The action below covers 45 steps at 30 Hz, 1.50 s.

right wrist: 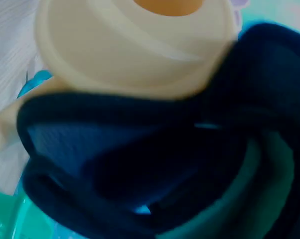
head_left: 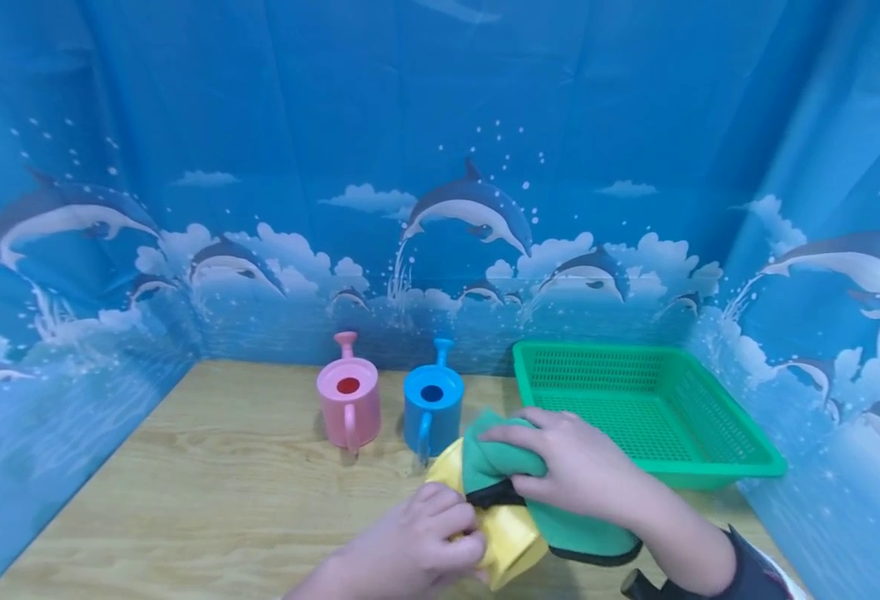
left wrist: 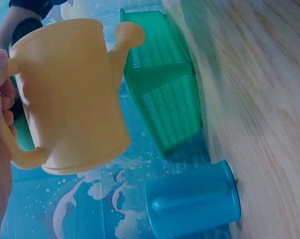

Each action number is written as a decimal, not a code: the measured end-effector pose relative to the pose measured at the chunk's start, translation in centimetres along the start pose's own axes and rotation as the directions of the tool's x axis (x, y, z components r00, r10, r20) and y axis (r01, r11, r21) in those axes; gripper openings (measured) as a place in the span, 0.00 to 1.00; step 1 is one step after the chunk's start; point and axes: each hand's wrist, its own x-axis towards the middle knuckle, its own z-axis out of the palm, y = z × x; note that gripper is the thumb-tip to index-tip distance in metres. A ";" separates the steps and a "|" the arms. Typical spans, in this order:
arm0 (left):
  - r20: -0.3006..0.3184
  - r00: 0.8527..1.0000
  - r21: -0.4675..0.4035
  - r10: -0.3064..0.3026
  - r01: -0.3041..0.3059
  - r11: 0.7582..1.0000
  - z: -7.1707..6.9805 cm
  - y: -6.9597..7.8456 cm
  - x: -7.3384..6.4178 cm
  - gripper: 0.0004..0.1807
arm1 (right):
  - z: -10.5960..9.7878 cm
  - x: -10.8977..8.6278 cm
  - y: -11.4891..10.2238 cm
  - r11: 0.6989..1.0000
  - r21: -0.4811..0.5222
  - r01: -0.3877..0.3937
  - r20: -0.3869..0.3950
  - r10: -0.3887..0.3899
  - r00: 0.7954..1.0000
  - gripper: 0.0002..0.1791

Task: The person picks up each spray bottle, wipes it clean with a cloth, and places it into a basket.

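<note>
A yellow watering can [head_left: 511, 542] is tilted in front of me, over the near part of the table. My left hand [head_left: 425, 533] grips it by its handle; the left wrist view shows the fingers curled round the handle, with the can's spout [left wrist: 121, 52] on the far side. In my right hand [head_left: 578, 467] is a green cloth [head_left: 590, 529] with black edging, which the fingers hold against the can's side. Folds of the cloth's dark edging [right wrist: 115, 109] fill much of the right wrist view, below the can's cream-looking top [right wrist: 115, 55].
Toward the back of the wooden table [head_left: 245, 467] stand a pink watering can [head_left: 353, 417] and a blue watering can [head_left: 440, 425], handles facing me. A green plastic basket [head_left: 710, 479] sits at the right. A blue dolphin-printed curtain [head_left: 440, 100] surrounds the table.
</note>
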 end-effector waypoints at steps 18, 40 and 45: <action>-0.005 1.000 0.006 0.004 -0.004 1.000 -0.2 -0.3 -0.9 0.12 | 0.4 -1.5 2.4 0.959 0.279 0.052 0.071 -0.075 0.995 0.25; -0.019 0.999 0.022 0.036 -0.036 0.999 -0.5 -0.2 -0.5 0.13 | 2.0 1.9 2.8 0.926 0.367 -0.088 0.078 0.064 0.995 0.22; -0.037 0.999 -0.023 0.006 -0.007 1.000 -0.4 -0.7 -0.9 0.13 | 1.5 1.0 3.1 0.932 0.360 -0.038 0.094 0.004 0.996 0.22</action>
